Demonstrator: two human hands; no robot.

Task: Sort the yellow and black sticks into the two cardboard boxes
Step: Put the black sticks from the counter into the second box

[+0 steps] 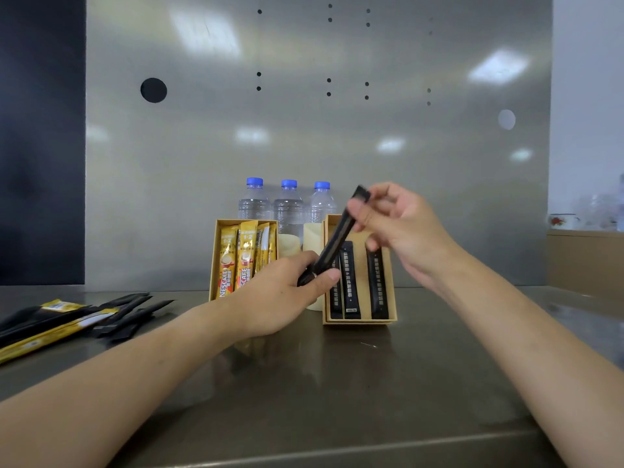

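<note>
Center of frame, I read: left hand (283,295) pinches black stick (337,241) at bottom | right hand (401,228) pinches its top | stick tilted across box (359,321).

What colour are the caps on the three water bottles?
The caps are blue, seen best in the head view.

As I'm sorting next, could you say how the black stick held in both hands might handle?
The black stick spans straight between the left hand and right hand, so it is probably fairly stiff. It is pinched only at its ends, so it is likely light.
</note>
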